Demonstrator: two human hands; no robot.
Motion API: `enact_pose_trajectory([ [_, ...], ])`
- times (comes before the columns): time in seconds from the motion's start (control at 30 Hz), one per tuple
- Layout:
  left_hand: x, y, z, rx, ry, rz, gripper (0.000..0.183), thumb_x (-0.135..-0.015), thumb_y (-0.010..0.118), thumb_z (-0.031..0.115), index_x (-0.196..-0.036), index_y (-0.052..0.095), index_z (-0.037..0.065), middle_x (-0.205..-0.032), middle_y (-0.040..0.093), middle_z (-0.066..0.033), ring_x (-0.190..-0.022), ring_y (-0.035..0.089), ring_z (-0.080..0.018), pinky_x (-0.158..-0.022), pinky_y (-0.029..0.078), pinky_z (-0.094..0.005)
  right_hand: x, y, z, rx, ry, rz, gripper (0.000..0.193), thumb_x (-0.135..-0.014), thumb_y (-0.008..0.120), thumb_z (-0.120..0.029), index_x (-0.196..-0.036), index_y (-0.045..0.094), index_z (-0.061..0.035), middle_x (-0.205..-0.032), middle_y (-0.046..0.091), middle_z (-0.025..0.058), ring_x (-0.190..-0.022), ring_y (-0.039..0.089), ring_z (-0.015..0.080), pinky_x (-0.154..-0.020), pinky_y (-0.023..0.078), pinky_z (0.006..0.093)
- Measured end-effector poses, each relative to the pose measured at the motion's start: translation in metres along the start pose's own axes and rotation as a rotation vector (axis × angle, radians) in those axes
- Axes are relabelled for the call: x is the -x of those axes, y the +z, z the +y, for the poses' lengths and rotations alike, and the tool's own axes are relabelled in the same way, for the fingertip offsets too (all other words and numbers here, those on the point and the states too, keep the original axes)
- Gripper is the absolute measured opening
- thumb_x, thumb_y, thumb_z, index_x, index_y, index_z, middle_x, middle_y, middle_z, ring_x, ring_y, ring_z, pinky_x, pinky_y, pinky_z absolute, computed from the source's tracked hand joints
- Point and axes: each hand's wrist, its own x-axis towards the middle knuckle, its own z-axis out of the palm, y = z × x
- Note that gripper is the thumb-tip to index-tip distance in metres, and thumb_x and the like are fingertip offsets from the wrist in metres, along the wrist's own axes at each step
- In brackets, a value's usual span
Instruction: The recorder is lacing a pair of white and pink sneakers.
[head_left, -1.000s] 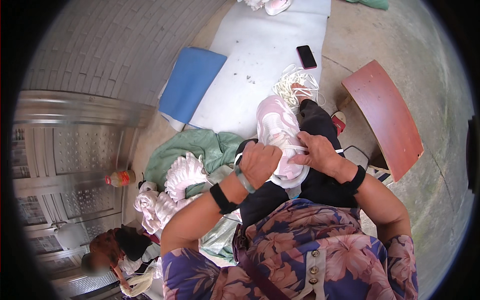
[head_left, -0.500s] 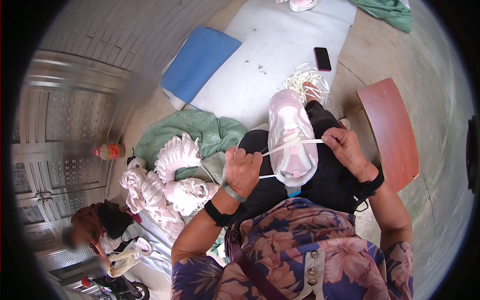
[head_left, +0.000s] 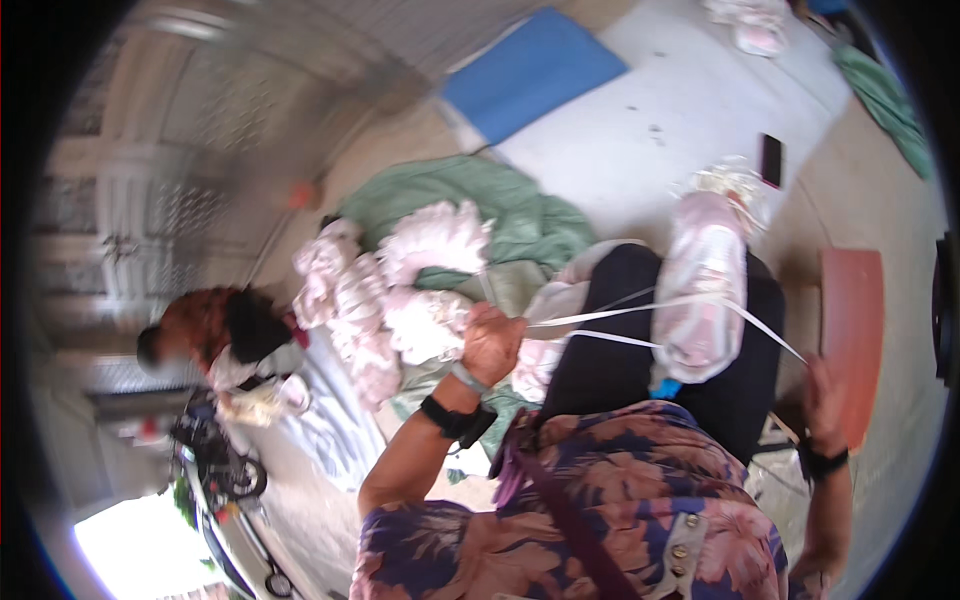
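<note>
A pale pink and white sneaker point(head_left: 698, 262) rests across my dark-trousered thighs, toe pointing away. Its white shoelace point(head_left: 622, 310) is stretched out to both sides. My left hand point(head_left: 492, 343) is closed round one part of the lace, well left of the shoe. Another strand runs from the shoe's left side toward the same hand. Out to the right, my right hand point(head_left: 824, 405) is blurred, low beside the stool; the other lace end runs taut to its fingers. Neither hand touches the shoe itself.
Several pink-white sneakers point(head_left: 435, 245) lie left on green cloth point(head_left: 545, 215). Beyond my knees, a white mat point(head_left: 690, 75) bears a blue pad point(head_left: 535, 75), a phone point(head_left: 771, 160) and loose laces point(head_left: 728, 178). A red-brown stool point(head_left: 853, 330) stands right. Another person point(head_left: 215, 330) bends at far left.
My hands have moved farther apart, drawing the lace out wide; the right hand has swung outward and down. The whole view has turned, shifting the shoe and mat rightward.
</note>
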Motion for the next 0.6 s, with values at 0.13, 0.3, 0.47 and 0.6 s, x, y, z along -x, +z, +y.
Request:
enact_pose_trajectory([
  [0.13, 0.014, -0.014, -0.018, -0.057, -0.026, -0.019, 0.002, -0.073, 0.058, 0.01, -0.075, 0.058, 0.009, -0.059, 0.05, -0.0084, -0.061, 0.054, -0.0292, -0.067, 0.04, -0.0421, 0.086, 0.003, 0.091, 0.029, 0.122, 0.094, 0.025, -0.091, 0.049, -0.01, -0.109, 0.056, 0.0048, -0.104, 0.06, 0.0204, -0.096, 0.058, 0.0313, -0.082, 0.045, 0.0362],
  [0.3, 0.049, -0.016, -0.044, -0.257, -0.16, -0.138, 0.003, -0.071, 0.057, 0.013, -0.073, 0.059, 0.012, -0.059, 0.054, -0.0085, -0.062, 0.055, -0.0312, -0.061, 0.041, -0.0444, 0.142, -0.014, 0.151, -0.389, 0.644, 0.148, 0.051, -0.096, 0.037, -0.039, -0.118, 0.051, 0.0038, -0.106, 0.059, 0.0156, -0.099, 0.055, 0.0239, -0.088, 0.041, 0.0329],
  [0.47, 0.076, -0.01, -0.059, -0.147, -0.405, -0.243, 0.019, -0.073, 0.059, 0.011, -0.092, 0.061, 0.008, -0.086, 0.062, -0.0163, -0.075, 0.06, -0.0341, -0.067, 0.048, -0.0438, 0.18, -0.037, 0.153, 0.031, 0.53, 0.167, 0.043, -0.096, 0.043, -0.033, -0.116, 0.053, 0.0039, -0.106, 0.059, 0.0156, -0.1, 0.055, 0.0243, -0.09, 0.04, 0.032],
  [0.6, -0.003, 0.004, 0.009, 0.207, -0.279, -0.08, 0.034, -0.073, 0.062, 0.005, -0.107, 0.058, 0.004, -0.108, 0.059, -0.0188, -0.089, 0.061, -0.0349, -0.075, 0.051, -0.0387, 0.206, -0.033, 0.157, 0.203, 0.519, 0.134, 0.037, -0.095, 0.045, -0.025, -0.117, 0.052, 0.0041, -0.106, 0.058, 0.0176, -0.1, 0.055, 0.025, -0.088, 0.042, 0.0314],
])
